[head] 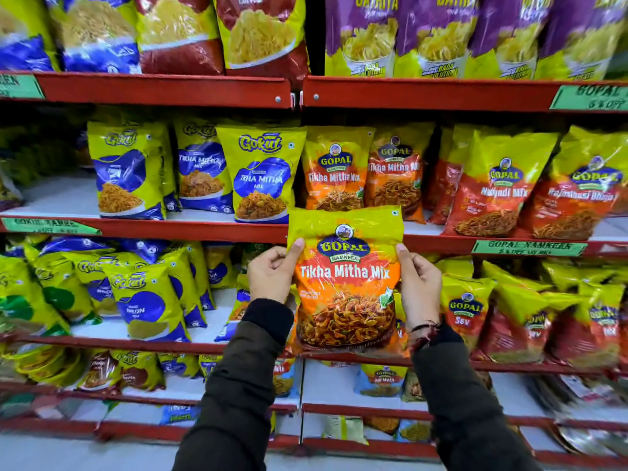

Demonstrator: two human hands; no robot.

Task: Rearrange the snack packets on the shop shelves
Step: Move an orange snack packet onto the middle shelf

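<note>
A yellow and orange Gopal Tikha Mitha Mix packet (345, 283) is held upright in front of the shelves, at the centre of the view. My left hand (272, 273) grips its left edge, thumb on the front. My right hand (419, 283) grips its right edge the same way. Directly behind and above it, two matching Tikha Mitha Mix packets (336, 168) stand on the middle shelf (204, 229). The held packet's top edge overlaps the red front lip of that shelf.
Blue and yellow Gokul packets (261, 171) stand left of the matching ones, red Gopal packets (496, 185) to the right. Purple Gathiya packets (435, 32) fill the top shelf. Gopal Sev packets (465, 311) and several lower shelves of packets lie below. Green price labels (528, 248) hang on shelf lips.
</note>
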